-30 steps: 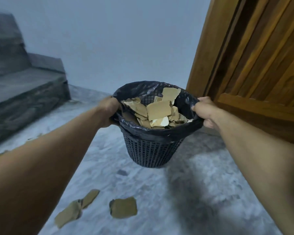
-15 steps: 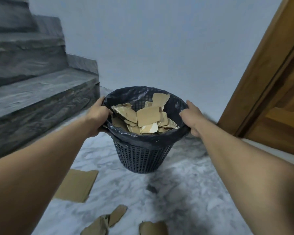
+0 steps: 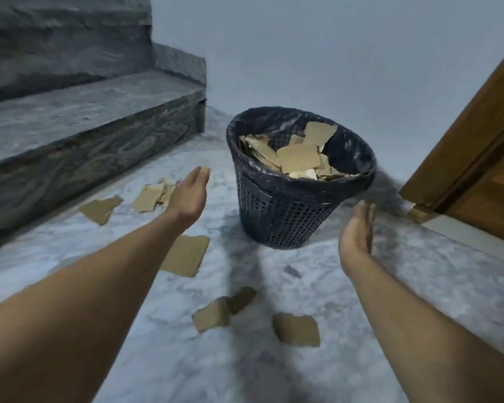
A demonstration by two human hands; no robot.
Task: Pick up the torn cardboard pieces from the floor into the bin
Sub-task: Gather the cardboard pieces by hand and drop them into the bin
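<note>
A dark mesh bin [image 3: 285,216] lined with a black bag stands on the marble floor, holding several torn cardboard pieces [image 3: 298,159]. My left hand [image 3: 188,196] hovers open to the bin's left, apart from it. My right hand [image 3: 357,235] hovers open at the bin's lower right, palm turned inward, holding nothing. Loose brown cardboard pieces lie on the floor: a flat square one [image 3: 185,255] under my left forearm, a pair [image 3: 223,309] and a single piece [image 3: 297,330] in front of me, and several more [image 3: 147,196] near the step.
Dark stone stair steps [image 3: 79,123] rise on the left. A wooden door and frame [image 3: 477,158] stand at the right. A pale wall lies behind the bin. A small cardboard scrap [image 3: 418,213] sits at the door frame's foot.
Both hands gripped the bin's rim and carried it leftward toward the steps. The bin now stands on the floor and both hands have let go and drawn back, open.
</note>
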